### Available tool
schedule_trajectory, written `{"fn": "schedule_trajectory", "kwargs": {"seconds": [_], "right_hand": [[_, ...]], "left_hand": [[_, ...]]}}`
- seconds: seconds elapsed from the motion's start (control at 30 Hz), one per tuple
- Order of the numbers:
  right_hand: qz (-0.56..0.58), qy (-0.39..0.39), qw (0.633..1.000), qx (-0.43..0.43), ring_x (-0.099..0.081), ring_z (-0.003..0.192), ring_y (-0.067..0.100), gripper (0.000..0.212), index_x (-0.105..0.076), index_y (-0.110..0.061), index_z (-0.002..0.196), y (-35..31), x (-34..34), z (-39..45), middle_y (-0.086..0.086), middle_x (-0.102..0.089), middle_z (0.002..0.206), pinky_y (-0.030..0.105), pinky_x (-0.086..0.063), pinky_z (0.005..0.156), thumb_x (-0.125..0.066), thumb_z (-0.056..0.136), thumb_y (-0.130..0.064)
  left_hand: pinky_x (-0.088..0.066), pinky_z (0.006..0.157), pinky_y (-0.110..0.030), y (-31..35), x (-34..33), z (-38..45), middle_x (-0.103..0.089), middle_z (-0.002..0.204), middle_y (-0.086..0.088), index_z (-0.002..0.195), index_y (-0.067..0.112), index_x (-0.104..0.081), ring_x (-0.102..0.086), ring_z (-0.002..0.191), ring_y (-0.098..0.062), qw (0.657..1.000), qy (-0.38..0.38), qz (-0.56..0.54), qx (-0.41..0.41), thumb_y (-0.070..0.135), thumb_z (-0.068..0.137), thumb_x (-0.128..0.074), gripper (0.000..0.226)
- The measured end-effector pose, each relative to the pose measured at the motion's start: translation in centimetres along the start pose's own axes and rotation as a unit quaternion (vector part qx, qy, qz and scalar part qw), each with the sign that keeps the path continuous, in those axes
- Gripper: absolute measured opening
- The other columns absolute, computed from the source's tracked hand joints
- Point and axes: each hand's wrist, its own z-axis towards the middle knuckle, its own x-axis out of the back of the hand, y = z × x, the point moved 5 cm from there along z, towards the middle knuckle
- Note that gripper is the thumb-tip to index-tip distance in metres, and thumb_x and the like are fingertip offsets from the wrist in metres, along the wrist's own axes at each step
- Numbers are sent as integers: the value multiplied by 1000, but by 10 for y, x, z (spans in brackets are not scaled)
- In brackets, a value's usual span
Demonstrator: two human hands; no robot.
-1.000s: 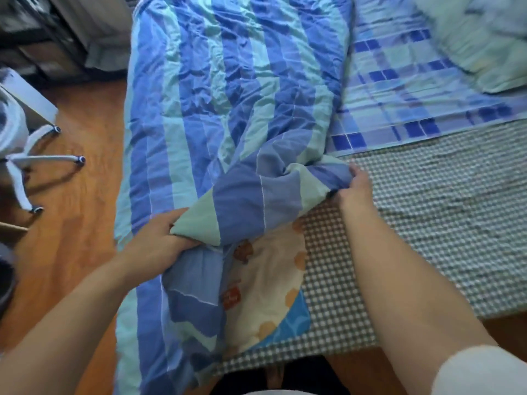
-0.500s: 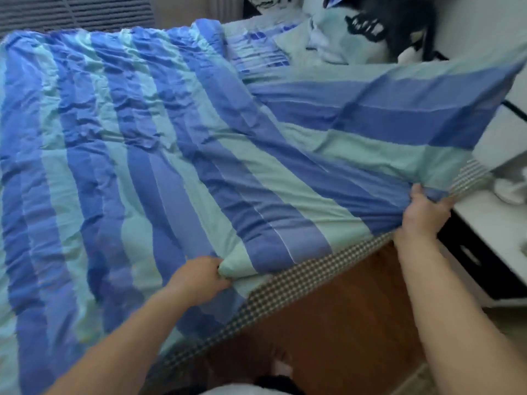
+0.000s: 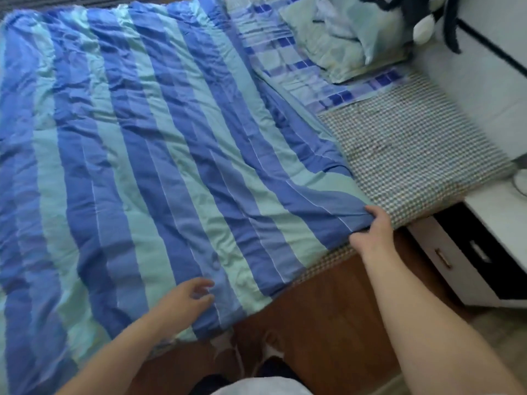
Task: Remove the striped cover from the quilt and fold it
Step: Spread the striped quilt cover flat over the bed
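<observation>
Pinching striped cover (image 3: 159,143), right hand (image 3: 373,228); left hand (image 3: 188,299) loose.

A bed (image 3: 413,155) with a green-checked sheet fills most of the view. At its head lie a blue plaid sheet (image 3: 288,67) and a pale pillow (image 3: 336,44). Beside it stands a white nightstand (image 3: 484,246) with dark drawers. Below it, brown wooden floor (image 3: 328,317).
</observation>
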Motion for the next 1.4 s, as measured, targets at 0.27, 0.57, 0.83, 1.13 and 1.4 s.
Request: {"fn": "schedule_trajectory", "kwargs": {"seconds": [0.27,0.57,0.83,1.13,1.4], "right_hand": [[-309,-92,909,265,-69,98,11,26,-71,-13,106,-29,-88,-73,-4,-74,104,37,-55,94,-62,89,-31],[43,-199,978,-41,-58,121,38,94,-34,-25,150,-124,-7,40,16,-50,138,59,-47,100,-77,74,-60],[-319,-121,907,-248,-69,82,33,36,-57,3,119,-148,9,139,18,-70,97,44,-52,87,-55,97,-27],[-126,-219,967,-36,-59,77,35,13,-60,1,79,-254,-145,18,19,-57,85,48,-54,92,-48,83,-5],[-374,19,908,187,-62,94,41,34,-63,12,111,-363,3,83,16,-62,99,28,-48,65,-45,82,9]], "left_hand": [[-32,116,-39,154,-46,38,-24,156,-1,156,36,-13,-28,143,-21,987,31,4,-157,57,76,-75,103],[-42,90,-20,298,-70,85,-46,151,4,128,15,-60,-57,121,-23,922,169,164,-306,23,74,-47,56],[-53,87,-32,311,-90,60,-38,157,10,112,18,-61,-46,137,-15,906,176,250,-293,3,75,-58,41],[-40,96,-24,328,-95,103,-33,156,-1,112,17,-67,-48,132,-23,960,253,17,-119,17,85,-66,27],[-37,112,-39,363,-132,138,-30,161,-7,120,17,-66,-33,146,-27,971,139,142,-130,33,84,-64,40]]}}
